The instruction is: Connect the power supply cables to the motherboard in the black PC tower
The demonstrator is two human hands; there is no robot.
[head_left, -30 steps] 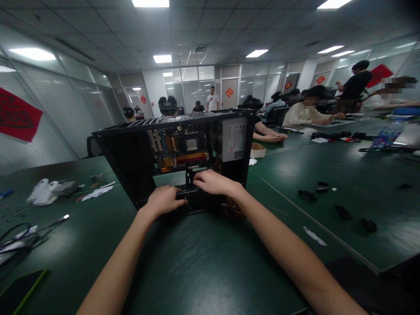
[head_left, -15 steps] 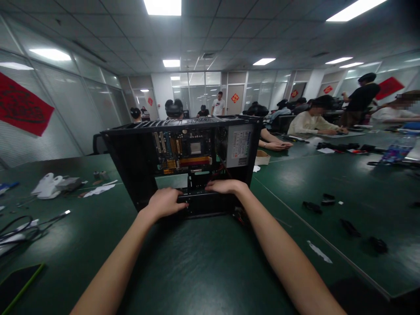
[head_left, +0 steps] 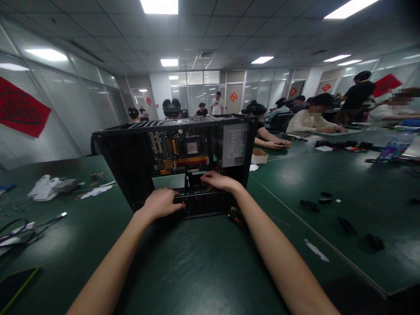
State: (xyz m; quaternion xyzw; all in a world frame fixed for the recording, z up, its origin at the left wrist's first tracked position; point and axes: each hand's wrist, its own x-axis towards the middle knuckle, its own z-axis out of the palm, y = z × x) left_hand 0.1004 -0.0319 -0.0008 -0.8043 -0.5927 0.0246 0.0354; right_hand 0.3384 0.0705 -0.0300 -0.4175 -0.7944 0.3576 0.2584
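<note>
Computer case (head_left: pixel 206 204) stands open on the desk (head_left: pixel 203 262); our left hand (head_left: pixel 160 202) clasps its lower near edge. Our right hand (head_left: pixel 218 180) reaches inside, its hold unclear. Inside work seems underway; we judge the next move needs steady bracing.

I see a green table (head_left: pixel 203 271) bearing an open black computer case (head_left: pixel 206 203). Far left lie a white plastic bag (head_left: pixel 44 188) and, nearer, cables (head_left: pixel 30 238); right, small black pieces (head_left: pixel 346 225).
</note>
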